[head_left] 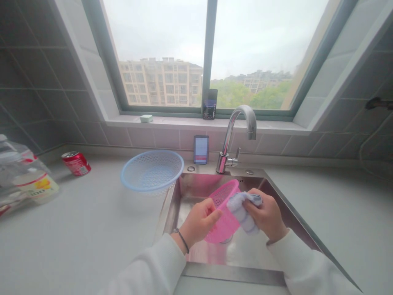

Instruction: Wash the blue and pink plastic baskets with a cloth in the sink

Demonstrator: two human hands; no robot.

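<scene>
Pink plastic strainer basket (225,227) is held over the steel sink (175,209); we find the left hand (199,223) clamping its edge, the right hand (265,213) pinching a folded cloth (242,213) pressed firmly against it: sound, steady bracing.

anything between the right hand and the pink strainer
Yes, a bunched pale blue cloth. It lies between the right hand and the pink plastic strainer, pressed against the strainer's side.
</scene>
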